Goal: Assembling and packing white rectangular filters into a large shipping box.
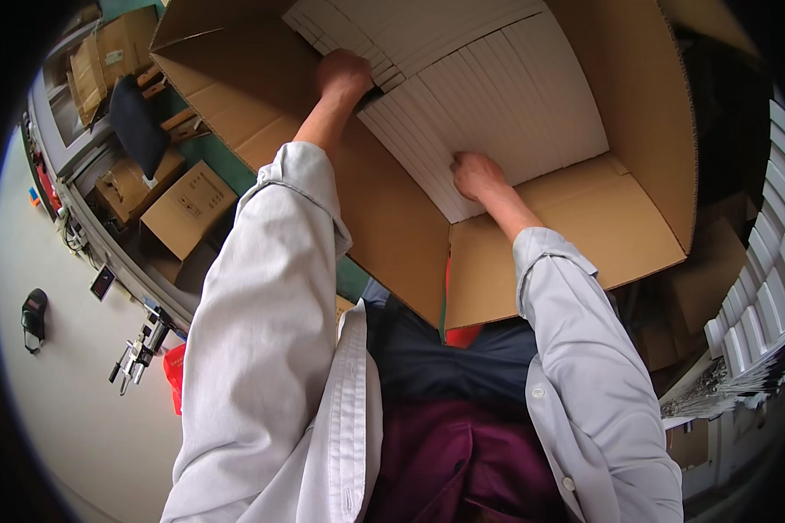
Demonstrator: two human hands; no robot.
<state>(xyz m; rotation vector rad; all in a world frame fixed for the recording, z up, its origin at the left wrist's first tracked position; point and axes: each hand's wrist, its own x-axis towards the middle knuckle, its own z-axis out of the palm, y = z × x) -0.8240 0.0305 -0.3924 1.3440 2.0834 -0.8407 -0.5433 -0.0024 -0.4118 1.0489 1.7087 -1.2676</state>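
A large open cardboard box (pixel 576 205) stands in front of me. Thin white flat boxes (pixel 523 96) fill it, packed tightly on edge in rows. My left hand (pixel 344 74) is closed at the left side of the rows, beside a small dark gap (pixel 371 94); its fingertips are hidden, so what they grip does not show. Nearer to me, my right hand (pixel 478 176) rests on the near row with its fingers curled in against the white edges. Whether it pinches one of them cannot be made out.
Left of the big box lie smaller cardboard boxes (pixel 187 209) and a black chair back (pixel 138 126). A white table (pixel 87 418) at far left holds a black clamp-like tool (pixel 144 344). Stacked white pieces (pixel 763 253) stand at right.
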